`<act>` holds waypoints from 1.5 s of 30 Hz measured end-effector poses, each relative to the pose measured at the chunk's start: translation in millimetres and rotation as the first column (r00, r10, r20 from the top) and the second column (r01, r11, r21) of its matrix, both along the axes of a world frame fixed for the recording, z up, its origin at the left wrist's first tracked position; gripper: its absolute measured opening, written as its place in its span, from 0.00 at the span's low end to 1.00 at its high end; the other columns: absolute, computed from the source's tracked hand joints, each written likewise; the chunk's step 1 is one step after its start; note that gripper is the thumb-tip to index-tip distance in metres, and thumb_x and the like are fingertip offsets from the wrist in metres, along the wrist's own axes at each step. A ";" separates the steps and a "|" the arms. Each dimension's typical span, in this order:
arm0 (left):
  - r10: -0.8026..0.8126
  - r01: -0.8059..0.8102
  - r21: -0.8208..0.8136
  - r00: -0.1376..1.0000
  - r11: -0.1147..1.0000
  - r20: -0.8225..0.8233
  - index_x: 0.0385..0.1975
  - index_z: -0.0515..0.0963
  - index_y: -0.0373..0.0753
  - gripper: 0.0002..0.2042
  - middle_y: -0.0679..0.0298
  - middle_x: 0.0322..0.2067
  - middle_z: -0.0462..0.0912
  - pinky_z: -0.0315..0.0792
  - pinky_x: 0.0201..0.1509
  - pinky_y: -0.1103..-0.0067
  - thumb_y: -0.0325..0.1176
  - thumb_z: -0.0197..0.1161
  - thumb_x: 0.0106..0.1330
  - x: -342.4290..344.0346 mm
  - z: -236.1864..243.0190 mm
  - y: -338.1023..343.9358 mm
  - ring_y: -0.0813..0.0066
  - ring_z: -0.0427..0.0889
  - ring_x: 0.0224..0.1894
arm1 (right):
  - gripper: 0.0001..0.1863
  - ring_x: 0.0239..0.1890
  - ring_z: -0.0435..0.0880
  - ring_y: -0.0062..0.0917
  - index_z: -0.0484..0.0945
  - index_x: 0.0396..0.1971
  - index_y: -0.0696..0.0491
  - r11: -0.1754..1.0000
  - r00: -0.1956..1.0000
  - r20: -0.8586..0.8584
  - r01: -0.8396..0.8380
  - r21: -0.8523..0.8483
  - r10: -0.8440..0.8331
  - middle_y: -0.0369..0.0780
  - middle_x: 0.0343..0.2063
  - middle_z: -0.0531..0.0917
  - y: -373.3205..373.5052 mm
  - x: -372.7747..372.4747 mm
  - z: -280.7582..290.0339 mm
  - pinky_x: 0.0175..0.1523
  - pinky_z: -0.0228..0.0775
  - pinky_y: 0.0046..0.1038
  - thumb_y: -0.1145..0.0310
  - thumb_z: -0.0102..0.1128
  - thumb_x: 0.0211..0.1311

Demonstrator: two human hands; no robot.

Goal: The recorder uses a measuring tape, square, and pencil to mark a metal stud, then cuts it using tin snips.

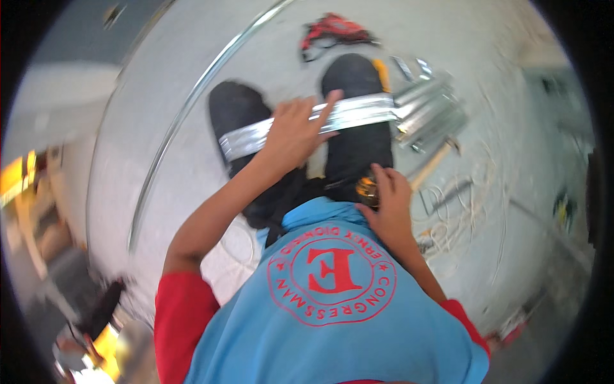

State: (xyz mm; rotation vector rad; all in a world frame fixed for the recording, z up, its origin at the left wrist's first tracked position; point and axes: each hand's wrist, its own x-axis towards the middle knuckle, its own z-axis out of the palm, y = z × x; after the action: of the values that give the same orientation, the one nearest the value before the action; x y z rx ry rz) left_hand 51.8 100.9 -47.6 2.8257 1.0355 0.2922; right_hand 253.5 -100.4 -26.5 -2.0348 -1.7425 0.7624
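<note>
Could tip the ribbed silver metal channel [361,112], laid across both thighs [354,77], off sideways by shifting posture beneath the left hand's [295,133] grip, curled around it; cannot tell the right hand's [391,206] grip at the probable black-and-orange tape measure [366,189].

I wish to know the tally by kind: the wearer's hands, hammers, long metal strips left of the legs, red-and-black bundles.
Hands (left hand, right hand): 2
Hammer: 1
Long metal strip: 1
Red-and-black bundle: 1
Total: 5
</note>
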 end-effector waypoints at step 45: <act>0.848 -0.052 -0.986 0.505 -0.156 -0.161 0.67 0.71 0.36 0.30 0.53 0.58 0.74 0.68 0.69 0.58 0.38 0.74 0.68 -59.1 74.7 -113.3 0.58 0.74 0.65 | 0.46 0.65 0.71 0.48 0.69 0.69 0.56 0.991 0.991 -0.097 0.104 0.089 -0.096 0.51 0.63 0.71 7.4 22.6 26.0 0.69 0.64 0.44 0.62 0.83 0.50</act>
State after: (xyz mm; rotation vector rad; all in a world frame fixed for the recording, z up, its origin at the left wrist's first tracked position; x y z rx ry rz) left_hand -7.3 -12.3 27.2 0.7390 1.3485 0.3136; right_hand 276.0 -93.0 -0.5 -1.9761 -1.5824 0.7182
